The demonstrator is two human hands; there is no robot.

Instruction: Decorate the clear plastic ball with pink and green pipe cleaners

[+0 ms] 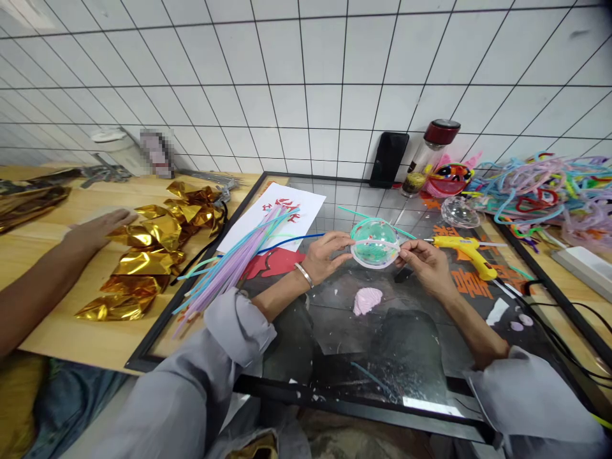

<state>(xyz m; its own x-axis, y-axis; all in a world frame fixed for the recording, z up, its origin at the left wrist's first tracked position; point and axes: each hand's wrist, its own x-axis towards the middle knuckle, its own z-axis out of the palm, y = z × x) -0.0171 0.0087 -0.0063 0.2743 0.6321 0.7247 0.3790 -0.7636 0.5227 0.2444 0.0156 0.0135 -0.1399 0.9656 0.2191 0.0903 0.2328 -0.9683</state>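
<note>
Above the dark glass tabletop, a clear plastic ball (pixel 375 231) with green inside it is held between my two hands. A pale pipe cleaner (pixel 373 242) runs across its near side. My left hand (pixel 327 258), with a bracelet at the wrist, pinches the ball's left edge. On the right edge, the fingertips of my right hand (pixel 425 264) are closed on the pipe cleaner's end against the ball. Below them lies a crumpled pale pink piece (pixel 367 300). A yellow glue gun (pixel 466 250) rests just beyond my right hand.
Lilac and blue pipe cleaners (pixel 229 274) lie across white paper (pixel 306 197) on the left. Gold foil (pixel 157 233) is by another person's hand (pixel 102 228). A phone (pixel 389 159), glass bottle (pixel 425 162), clear shell (pixel 459 212) and pipe cleaner heap (pixel 540 191) stand behind.
</note>
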